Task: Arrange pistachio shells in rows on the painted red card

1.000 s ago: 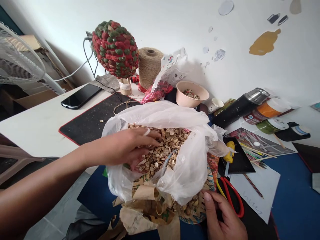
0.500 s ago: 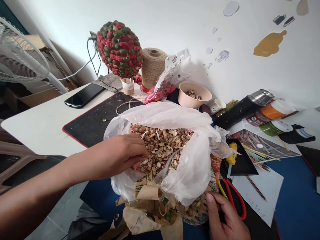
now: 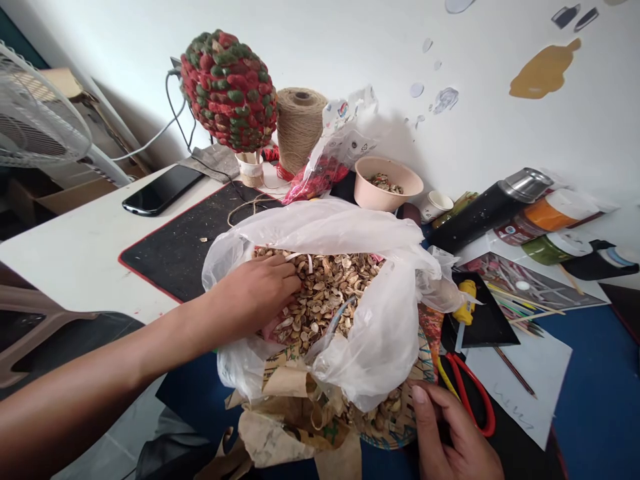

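Note:
A white plastic bag with its mouth spread wide holds a heap of pistachio shells. My left hand reaches over the bag's left side into the heap. Its fingers are curled downward and the tips are hidden, so what they hold does not show. At the lower right, my right hand has thumb and fingers closed at the rim of a round patterned tray beneath the bag. More shells lie on this tray, beside torn brown paper.
Red-handled scissors, a yellow-handled tool and a pencil lie at right. Behind are a pink bowl, a twine spool, a red-green ball ornament and a black flask. A phone lies left.
My left hand has shifted slightly up within the bag, fingers still among the shells. My right hand stays at the tray's rim. The camera view has tilted a little.

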The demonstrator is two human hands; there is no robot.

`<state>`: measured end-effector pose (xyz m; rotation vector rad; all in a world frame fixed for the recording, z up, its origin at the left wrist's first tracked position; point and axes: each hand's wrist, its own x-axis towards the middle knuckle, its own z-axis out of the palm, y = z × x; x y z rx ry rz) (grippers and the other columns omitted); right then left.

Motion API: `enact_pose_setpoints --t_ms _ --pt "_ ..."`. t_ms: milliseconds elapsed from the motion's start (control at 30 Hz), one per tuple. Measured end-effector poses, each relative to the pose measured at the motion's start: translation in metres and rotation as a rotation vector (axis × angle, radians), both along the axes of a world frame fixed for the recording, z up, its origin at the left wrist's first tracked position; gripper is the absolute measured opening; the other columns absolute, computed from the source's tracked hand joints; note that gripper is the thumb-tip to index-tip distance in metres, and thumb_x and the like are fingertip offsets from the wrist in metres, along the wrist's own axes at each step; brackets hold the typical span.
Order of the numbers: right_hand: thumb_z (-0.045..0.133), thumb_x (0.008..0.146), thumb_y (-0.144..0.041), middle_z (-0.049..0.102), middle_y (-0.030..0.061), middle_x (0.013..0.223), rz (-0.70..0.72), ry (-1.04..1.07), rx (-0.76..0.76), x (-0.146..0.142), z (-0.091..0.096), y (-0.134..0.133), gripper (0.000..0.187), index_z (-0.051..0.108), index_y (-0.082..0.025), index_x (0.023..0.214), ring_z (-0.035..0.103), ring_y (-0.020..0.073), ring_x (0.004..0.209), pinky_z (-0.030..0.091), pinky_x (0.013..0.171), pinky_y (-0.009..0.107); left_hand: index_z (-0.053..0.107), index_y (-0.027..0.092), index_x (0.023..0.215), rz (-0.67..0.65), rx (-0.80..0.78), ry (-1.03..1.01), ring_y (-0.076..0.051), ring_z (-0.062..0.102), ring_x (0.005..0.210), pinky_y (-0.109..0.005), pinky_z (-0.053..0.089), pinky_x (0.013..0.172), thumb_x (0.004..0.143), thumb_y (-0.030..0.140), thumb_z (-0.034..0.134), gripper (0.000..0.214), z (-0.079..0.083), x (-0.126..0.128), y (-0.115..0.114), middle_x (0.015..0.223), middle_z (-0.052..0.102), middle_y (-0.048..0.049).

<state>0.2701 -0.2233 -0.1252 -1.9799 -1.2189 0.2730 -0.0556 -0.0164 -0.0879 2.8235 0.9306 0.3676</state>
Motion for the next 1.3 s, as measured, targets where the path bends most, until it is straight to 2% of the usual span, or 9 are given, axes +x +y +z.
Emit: enact_pose_setpoints --t_ms 200,400,500,700,833,933,1067,1200,1300 --pt "0.066 0.108 -0.097 0.094 0.0047 0.1 0.006 0.004 0.013 0.0 0.0 0.0 0.073 0.095 -0.03 0.098 0.088 0.0242 0.085 0.066 0.084 0.027 0.08 0.024 0.109 -0.004 -0.105 -0.126 -0.025 0.074 0.095 -0.038 0.054 0.086 0.118 0.018 0.064 0.019 0.01 -0.002 -0.004 0.105 0.081 -0.0049" --pt "0.064 0.109 -0.097 0.094 0.005 0.1 0.003 -0.019 0.005 0.002 -0.003 0.0 0.075 0.095 -0.029 0.099 0.089 0.0248 0.085 0.067 0.082 0.028 0.077 0.023 0.112 -0.024 -0.294 -0.293 -0.02 0.077 0.096 -0.032 0.056 0.087 0.122 0.02 0.061 0.019 0.018 -0.01 -0.008 0.109 0.083 -0.0042" --pt "0.062 0.11 -0.097 0.095 0.0047 0.101 0.011 -0.044 0.001 0.002 -0.003 0.0 0.076 0.095 -0.029 0.099 0.09 0.0249 0.087 0.066 0.083 0.027 0.078 0.023 0.11 0.001 -0.296 -0.301 -0.022 0.078 0.101 -0.033 0.057 0.089 0.122 0.023 0.062 0.019 0.015 -0.014 -0.008 0.111 0.082 -0.0052" --pt "0.064 0.109 -0.097 0.094 0.0054 0.099 0.003 -0.049 0.013 0.001 -0.001 0.002 0.076 0.095 -0.029 0.098 0.089 0.0255 0.084 0.066 0.081 0.028 0.078 0.023 0.112 0.003 -0.309 -0.234 -0.021 0.078 0.097 -0.033 0.056 0.087 0.122 0.023 0.065 0.017 0.011 -0.018 -0.008 0.108 0.083 -0.0036" --pt "0.065 0.107 -0.098 0.094 0.0052 0.099 -0.011 -0.009 0.016 -0.002 0.001 0.002 0.076 0.095 -0.03 0.096 0.088 0.0245 0.083 0.066 0.081 0.027 0.078 0.022 0.107 0.01 -0.202 -0.215 -0.022 0.076 0.091 -0.035 0.053 0.082 0.122 0.026 0.069 0.018 0.015 -0.008 -0.005 0.103 0.082 -0.0029" --pt "0.067 0.106 -0.098 0.094 0.005 0.099 -0.018 0.017 0.018 -0.003 0.001 0.002 0.075 0.096 -0.029 0.096 0.088 0.0239 0.083 0.066 0.081 0.027 0.081 0.022 0.115 -0.045 -0.116 -0.222 -0.024 0.076 0.095 -0.036 0.054 0.085 0.123 0.02 0.064 0.019 0.019 0.01 -0.002 0.107 0.082 -0.004" --pt "0.068 0.107 -0.096 0.095 0.0049 0.1 -0.001 0.028 0.03 -0.002 0.0 0.002 0.073 0.096 -0.029 0.097 0.088 0.0236 0.085 0.066 0.084 0.027 0.084 0.022 0.121 -0.178 -0.149 -0.172 -0.025 0.076 0.098 -0.038 0.056 0.086 0.12 0.012 0.059 0.026 0.02 0.028 -0.001 0.111 0.081 -0.0067" --pt "0.068 0.109 -0.094 0.095 0.0045 0.1 0.018 0.019 0.039 -0.001 0.0 0.002 0.071 0.095 -0.03 0.096 0.089 0.0239 0.084 0.067 0.083 0.027 0.084 0.022 0.114 -0.236 -0.205 -0.157 -0.025 0.073 0.092 -0.039 0.054 0.08 0.12 0.012 0.059 0.028 0.021 0.021 -0.005 0.106 0.078 -0.007" --pt "0.068 0.108 -0.094 0.094 0.0038 0.097 0.021 0.016 0.042 0.0 -0.001 0.002 0.07 0.095 -0.03 0.096 0.089 0.0239 0.081 0.068 0.08 0.027 0.08 0.023 0.103 -0.26 -0.321 -0.152 -0.023 0.072 0.088 -0.036 0.053 0.079 0.122 0.019 0.065 0.025 0.024 0.008 -0.006 0.098 0.077 -0.004"
